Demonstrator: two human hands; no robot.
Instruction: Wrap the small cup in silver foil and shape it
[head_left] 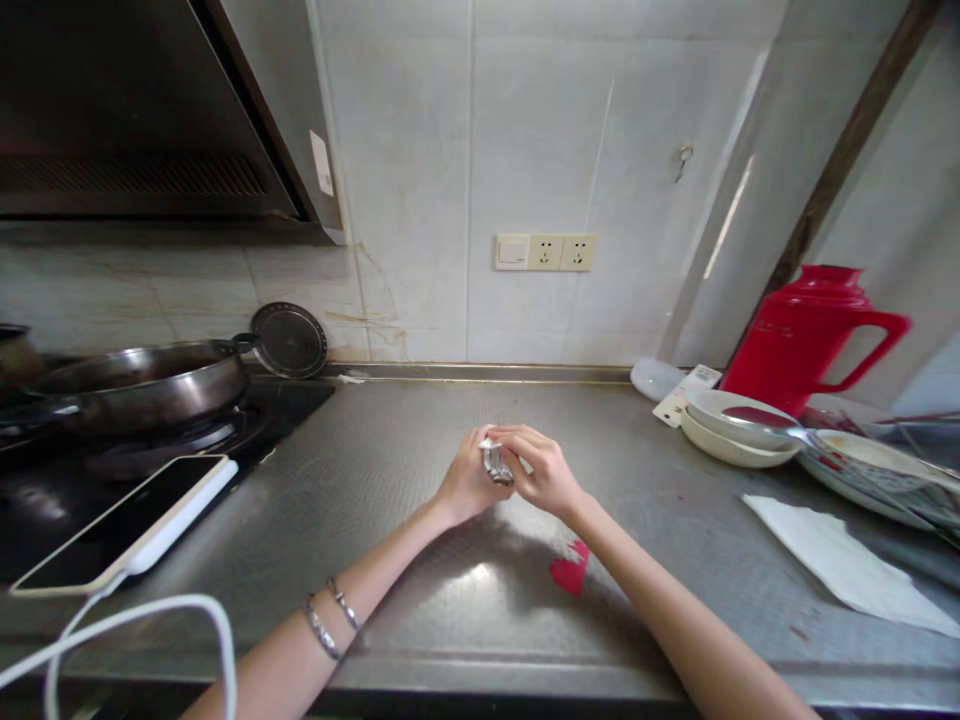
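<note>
Both hands meet above the middle of the steel counter (405, 430). Between them is a small silvery object (496, 463), shiny and ridged or crumpled, with a whitish bit at its top; its exact kind does not show. My left hand (466, 480) is closed around its left side, the fingers mostly hidden behind it. From the right, my right hand (541, 468) bends over the top, its fingers pinching the object and partly covering it. Two silver bracelets (322, 627) circle the left forearm. A red heart-shaped patch (571, 568) lies on the counter below the right hand.
At left, a pan (157, 385) stands on the black stove, with a phone (120, 525) and white cable in front. A round dark disc (289, 340) leans on the wall. To the right are stacked bowls (739, 450), a red thermos jug (806, 345) and a white paper (840, 560).
</note>
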